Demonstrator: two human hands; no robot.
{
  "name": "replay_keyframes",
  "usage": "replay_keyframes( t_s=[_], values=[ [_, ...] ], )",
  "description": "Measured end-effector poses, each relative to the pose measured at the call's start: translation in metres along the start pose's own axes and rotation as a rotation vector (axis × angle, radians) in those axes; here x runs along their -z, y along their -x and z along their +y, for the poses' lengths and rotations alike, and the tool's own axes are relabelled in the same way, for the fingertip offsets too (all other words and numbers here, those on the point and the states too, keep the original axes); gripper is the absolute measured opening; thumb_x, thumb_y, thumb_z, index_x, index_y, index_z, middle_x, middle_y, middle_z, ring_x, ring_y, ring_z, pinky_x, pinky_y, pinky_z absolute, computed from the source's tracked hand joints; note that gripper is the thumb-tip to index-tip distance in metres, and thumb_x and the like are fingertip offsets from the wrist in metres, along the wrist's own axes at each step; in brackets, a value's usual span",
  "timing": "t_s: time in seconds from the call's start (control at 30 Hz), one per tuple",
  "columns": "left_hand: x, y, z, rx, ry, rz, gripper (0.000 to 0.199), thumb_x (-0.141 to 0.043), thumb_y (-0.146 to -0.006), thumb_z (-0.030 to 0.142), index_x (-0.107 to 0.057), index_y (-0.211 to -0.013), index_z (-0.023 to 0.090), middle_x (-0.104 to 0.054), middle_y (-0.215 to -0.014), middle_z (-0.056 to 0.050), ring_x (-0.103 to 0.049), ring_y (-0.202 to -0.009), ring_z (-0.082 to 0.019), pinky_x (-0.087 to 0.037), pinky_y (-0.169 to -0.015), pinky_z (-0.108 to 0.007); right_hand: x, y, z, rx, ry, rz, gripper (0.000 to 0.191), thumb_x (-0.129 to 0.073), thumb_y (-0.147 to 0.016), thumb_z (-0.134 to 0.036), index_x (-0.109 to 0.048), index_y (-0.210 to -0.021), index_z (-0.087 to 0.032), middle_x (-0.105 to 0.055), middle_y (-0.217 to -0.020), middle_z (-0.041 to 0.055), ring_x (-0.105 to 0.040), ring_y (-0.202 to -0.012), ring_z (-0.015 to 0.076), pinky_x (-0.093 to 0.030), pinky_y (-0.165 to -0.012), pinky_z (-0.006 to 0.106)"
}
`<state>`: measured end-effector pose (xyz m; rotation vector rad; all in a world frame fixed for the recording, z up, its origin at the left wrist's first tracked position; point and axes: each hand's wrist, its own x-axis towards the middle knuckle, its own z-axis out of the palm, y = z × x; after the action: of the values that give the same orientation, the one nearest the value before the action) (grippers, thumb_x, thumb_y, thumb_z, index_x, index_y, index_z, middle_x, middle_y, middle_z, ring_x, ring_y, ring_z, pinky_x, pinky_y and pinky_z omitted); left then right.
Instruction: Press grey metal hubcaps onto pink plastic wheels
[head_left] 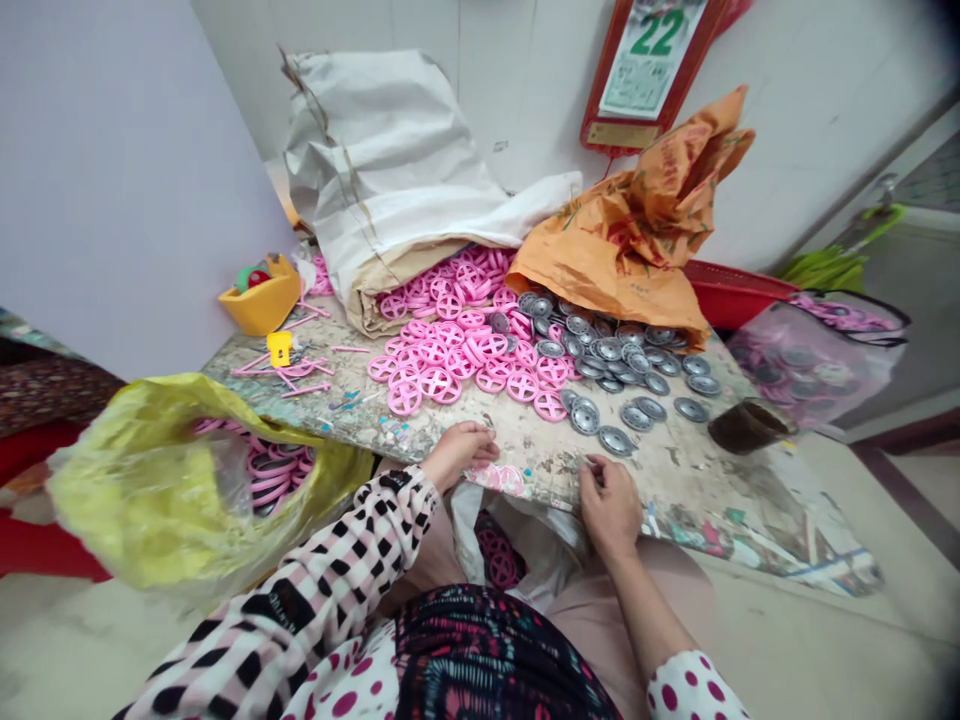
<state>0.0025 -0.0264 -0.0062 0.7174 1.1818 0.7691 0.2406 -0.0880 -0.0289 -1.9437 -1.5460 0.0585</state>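
My left hand, in a checked sleeve, lies at the table's front edge with its fingers curled together; whatever is in them, if anything, is hidden. Close beyond it spreads a heap of pink spoked wheel rings. My right hand is at the same edge, further right, fingers curled in; no held thing can be made out. Past it lie several grey ridged discs, spilling from the orange sack. Between my knees, below the edge, a white bag hangs with pink-and-dark wheels inside.
A white sack slumps behind the pink heap. On the left are a yellow tub, thin pink rods and a yellow bag of wheels. A dark cup and a clear bag are to the right.
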Motion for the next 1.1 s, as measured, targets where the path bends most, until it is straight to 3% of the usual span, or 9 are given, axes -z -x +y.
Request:
replay_keyframes(
  t_s=[0.4,0.9,1.1],
  values=[
    [0.0008,0.0004,-0.0034,-0.019,0.019,-0.007,0.021,-0.067,-0.077,0.03,-0.053,-0.081,0.015,-0.065,-0.072,-0.004,-0.064,-0.064,-0.013,-0.048,-0.063,-0.023,-0.0003,0.0001,-0.0028,0.038,0.121,-0.015,0.044,-0.039,-0.086,-0.049,-0.066,-0.102,-0.018,-0.06,-0.089,0.0087,-0.052,-0.086,0.0237,-0.037,-0.078,0.034],
    [0.0019,0.0038,-0.0021,-0.005,0.024,-0.006,0.019,-0.064,-0.078,0.029,-0.053,-0.083,0.016,-0.066,-0.075,-0.005,-0.065,-0.067,-0.013,-0.048,-0.062,-0.022,-0.0006,0.0033,0.0051,0.047,0.056,-0.029,0.044,-0.039,-0.085,-0.05,-0.064,-0.103,-0.018,-0.06,-0.089,0.0076,-0.054,-0.086,0.0239,-0.039,-0.08,0.036],
    [0.0054,0.0,-0.0073,0.004,0.069,-0.004,0.027,-0.071,-0.072,0.034,-0.055,-0.085,0.016,-0.067,-0.076,-0.005,-0.065,-0.07,-0.014,-0.049,-0.063,-0.023,0.0009,0.0005,0.0041,0.009,0.011,-0.061,0.046,-0.04,-0.084,-0.053,-0.063,-0.103,-0.018,-0.06,-0.088,0.0082,-0.055,-0.084,0.0247,-0.041,-0.079,0.037]
  ],
)
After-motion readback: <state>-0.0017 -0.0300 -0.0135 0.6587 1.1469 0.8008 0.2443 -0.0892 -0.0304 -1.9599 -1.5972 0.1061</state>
